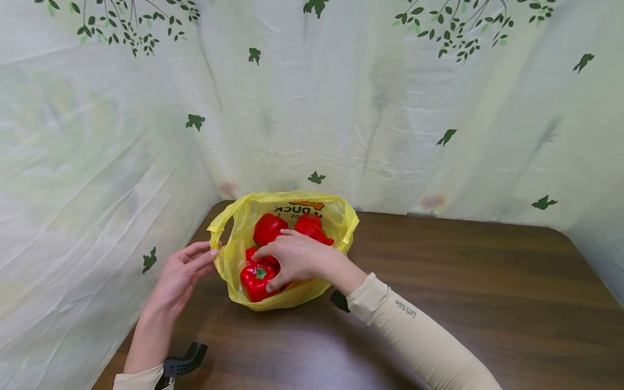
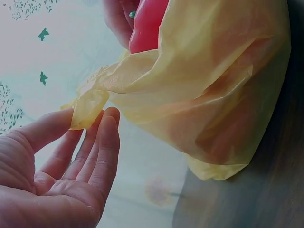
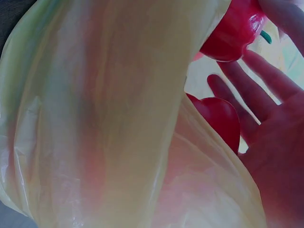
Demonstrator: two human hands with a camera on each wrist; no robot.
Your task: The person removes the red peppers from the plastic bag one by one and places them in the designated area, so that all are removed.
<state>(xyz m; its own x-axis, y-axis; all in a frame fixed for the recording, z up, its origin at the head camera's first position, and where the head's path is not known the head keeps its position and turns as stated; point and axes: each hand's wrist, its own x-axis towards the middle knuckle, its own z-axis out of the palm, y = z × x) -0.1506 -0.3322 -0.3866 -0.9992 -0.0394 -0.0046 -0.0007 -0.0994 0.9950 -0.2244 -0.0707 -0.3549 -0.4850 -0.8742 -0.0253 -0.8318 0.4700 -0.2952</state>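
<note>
A yellow plastic bag (image 1: pixel 292 298) stands with its mouth spread, holding several glossy red bell peppers. At its left side my left hand (image 1: pixel 177 279) pinches the bag's handle between thumb and fingers; the left wrist view shows the handle (image 2: pixel 90 109) at the fingertips. My right hand (image 1: pixel 302 257) reaches in over the bag's right rim. Its thumb and fingers go round the front bell pepper (image 1: pixel 254 281), whose green stem faces up. Two more peppers, a back-left pepper (image 1: pixel 268 228) and a back-right pepper (image 1: pixel 309 225), lie behind the hand.
The bag rests on a dark brown wooden table (image 1: pixel 463 281), near its far left corner. A pale curtain (image 1: pixel 390 108) with leaf prints hangs behind and along the sides. Black wrist mounts (image 1: pixel 185 362) sit on both arms.
</note>
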